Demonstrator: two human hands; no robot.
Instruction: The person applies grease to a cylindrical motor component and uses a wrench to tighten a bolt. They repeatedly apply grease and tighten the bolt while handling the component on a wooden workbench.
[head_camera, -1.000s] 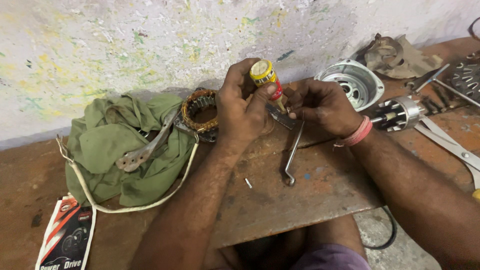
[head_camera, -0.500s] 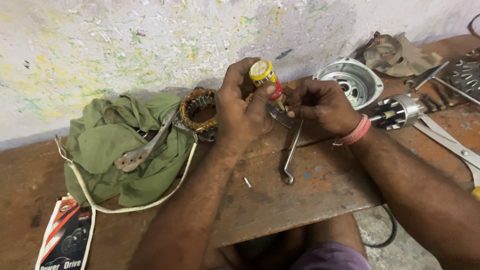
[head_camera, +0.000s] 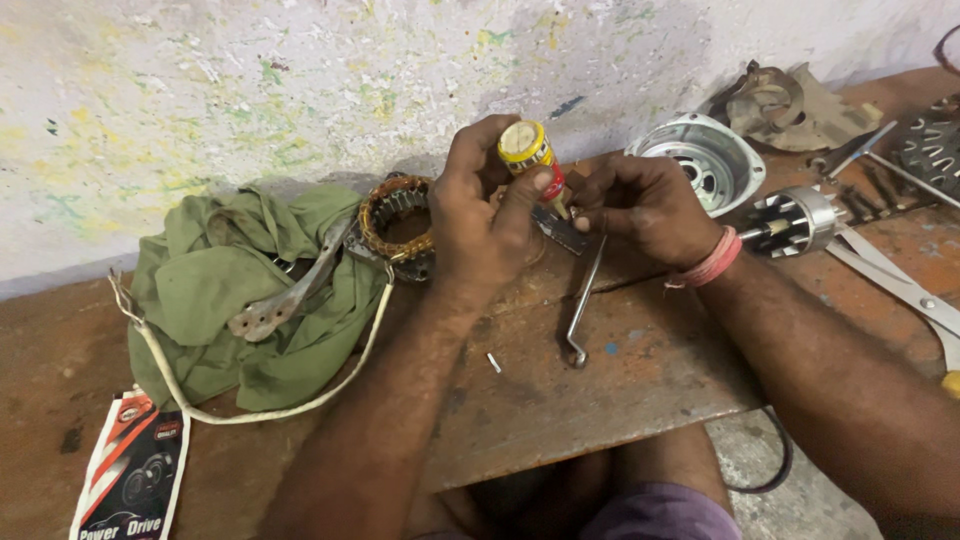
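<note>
Above the bench, left hand (head_camera: 485, 215) grips screwdriver (head_camera: 532, 160) upright.

Paint-flecked whitewashed wall (head_camera: 250, 90), worn reddish-brown wooden workbench (head_camera: 620, 380), soft daylight

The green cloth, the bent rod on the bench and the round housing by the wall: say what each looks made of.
Green cloth: woven fabric, matt, by its soft crumpled folds.
Bent rod: bare steel, probably; thin, grey, with a dull shine.
Round housing: likely cast aluminium; pale silver-grey, smooth rim, vent slots inside.
</note>
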